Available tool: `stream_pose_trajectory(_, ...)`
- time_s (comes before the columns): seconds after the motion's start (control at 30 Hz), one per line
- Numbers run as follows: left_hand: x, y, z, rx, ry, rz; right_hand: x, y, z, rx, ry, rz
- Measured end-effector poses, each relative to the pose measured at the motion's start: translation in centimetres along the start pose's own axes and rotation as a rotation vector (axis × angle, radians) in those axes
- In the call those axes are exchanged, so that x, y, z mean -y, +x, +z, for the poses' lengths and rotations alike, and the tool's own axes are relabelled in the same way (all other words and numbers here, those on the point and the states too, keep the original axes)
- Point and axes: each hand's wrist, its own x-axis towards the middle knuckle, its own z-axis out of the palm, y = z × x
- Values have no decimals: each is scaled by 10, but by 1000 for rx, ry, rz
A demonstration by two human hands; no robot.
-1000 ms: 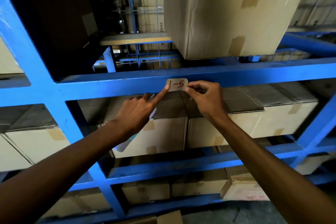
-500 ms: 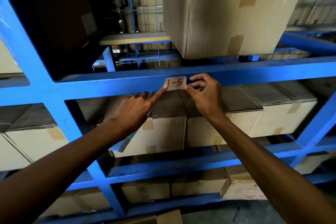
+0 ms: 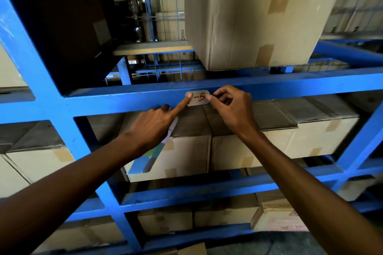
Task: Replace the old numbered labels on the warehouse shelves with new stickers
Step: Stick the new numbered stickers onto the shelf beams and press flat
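A pale sticker (image 3: pixel 198 98) with red handwriting ending in "-5" lies on the front of a blue shelf beam (image 3: pixel 290 87). The index fingertip of my left hand (image 3: pixel 154 123) presses on the sticker's left end and covers the first digit. The other fingers of that hand are curled around a sheet of paper (image 3: pixel 152 156) with blue and green patches that hangs below the palm. My right hand (image 3: pixel 233 107) has its thumb on the sticker's right edge, and a thin dark object, perhaps a pen, shows between its fingers.
A large cardboard box (image 3: pixel 255 16) sits on the shelf above the beam, a dark box (image 3: pixel 62 27) to its left. Taped cartons (image 3: pixel 310 136) fill the shelves below. A blue upright (image 3: pixel 62 122) stands left of my hands. A diagonal brace (image 3: pixel 360 138) crosses at right.
My left index finger has slid onto the sticker's left end, hiding the first digit. My right thumb stays at the right edge. Both hands shifted only slightly.
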Motion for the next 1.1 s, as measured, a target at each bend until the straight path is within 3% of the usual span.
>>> stream_pose_trajectory(0.67, 1, -1, 7, 73, 189, 31, -22, 8, -3, 30, -33, -43)
stream_pose_trajectory(1.1, 1, -8, 12, 149, 110, -10, -28, -3, -2, 98, -35, -46)
